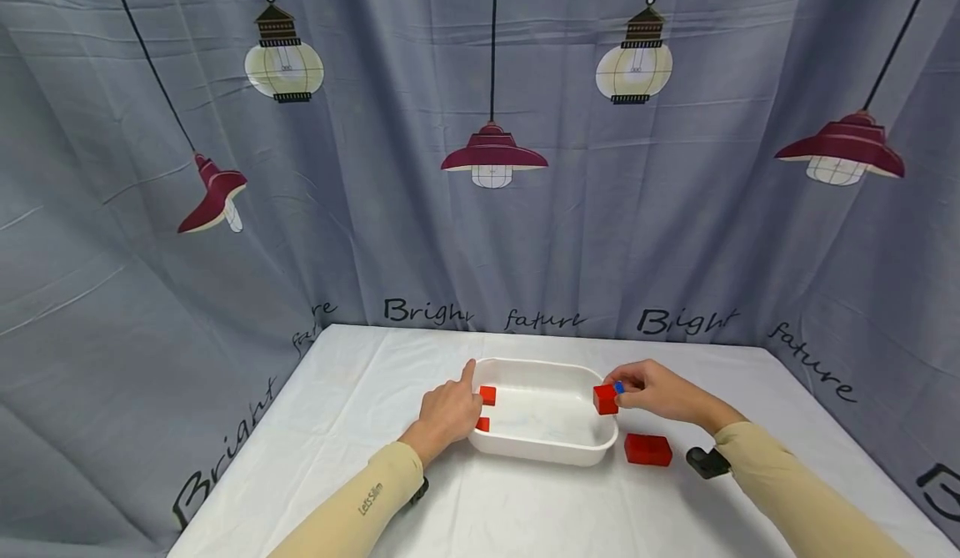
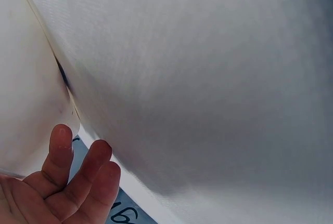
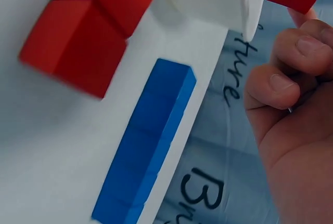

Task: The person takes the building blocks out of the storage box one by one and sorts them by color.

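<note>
Both hands are working at a white tray [image 1: 540, 449] set near the middle of a cloth-draped table [image 1: 360, 391]: the right hand [image 1: 660, 393] is pinching a small red block [image 1: 604, 399] between thumb and fingertips at the tray's 3 o'clock rim, a sliver of blue showing just beside the fingers, while the left hand [image 1: 447, 412] is resting against the 9 o'clock wall, index finger extended, the other fingers loosely bent and holding nothing. Two more red cubes [image 1: 487, 394] are sitting just inside the tray by that left hand, and a larger red block [image 1: 648, 449] is lying on the cloth at about 4 o'clock from the tray, just outside it. A long blue bar [image 3: 145, 141] is showing on the cloth in the right wrist view. Judging by its crisp edges and flat faces, the held block looks rigid, light and fairly smooth, so a pinch across two opposite faces should be serving best. Lamp-printed curtains [image 1: 480, 166] are hanging behind.
</note>
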Demonstrator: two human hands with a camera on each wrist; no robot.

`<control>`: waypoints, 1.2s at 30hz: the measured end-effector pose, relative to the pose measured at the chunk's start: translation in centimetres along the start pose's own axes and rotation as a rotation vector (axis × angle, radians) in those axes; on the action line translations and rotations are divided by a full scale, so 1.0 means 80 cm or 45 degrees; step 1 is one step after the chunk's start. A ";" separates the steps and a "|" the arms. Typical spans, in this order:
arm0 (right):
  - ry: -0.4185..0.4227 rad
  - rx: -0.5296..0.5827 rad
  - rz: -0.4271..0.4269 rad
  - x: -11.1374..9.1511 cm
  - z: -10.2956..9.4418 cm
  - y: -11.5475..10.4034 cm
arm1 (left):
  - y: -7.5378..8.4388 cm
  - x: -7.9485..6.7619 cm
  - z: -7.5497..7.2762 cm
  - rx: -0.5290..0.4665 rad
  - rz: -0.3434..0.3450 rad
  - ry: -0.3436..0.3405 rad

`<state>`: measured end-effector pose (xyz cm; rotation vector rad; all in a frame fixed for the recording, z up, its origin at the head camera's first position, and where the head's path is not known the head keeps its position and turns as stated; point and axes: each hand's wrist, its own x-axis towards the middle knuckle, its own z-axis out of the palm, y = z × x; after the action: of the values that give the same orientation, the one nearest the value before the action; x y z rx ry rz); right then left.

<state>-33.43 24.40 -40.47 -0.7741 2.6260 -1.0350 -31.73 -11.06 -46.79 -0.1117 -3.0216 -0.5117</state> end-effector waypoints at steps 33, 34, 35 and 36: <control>0.147 0.125 0.229 -0.104 -0.006 0.102 | 0.001 -0.001 0.000 -0.040 -0.014 -0.015; 0.148 0.121 0.239 -0.106 -0.006 0.105 | 0.000 -0.001 0.001 -0.041 -0.014 -0.015; 0.149 0.117 0.253 -0.108 -0.005 0.108 | 0.000 -0.001 0.001 -0.040 -0.014 -0.016; 0.149 0.118 0.267 -0.109 -0.004 0.110 | 0.000 -0.001 0.001 -0.040 -0.014 -0.017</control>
<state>-29.67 34.75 -46.20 -0.4185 2.6625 -1.1624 -31.64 -11.04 -46.88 -0.1008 -3.0294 -0.5614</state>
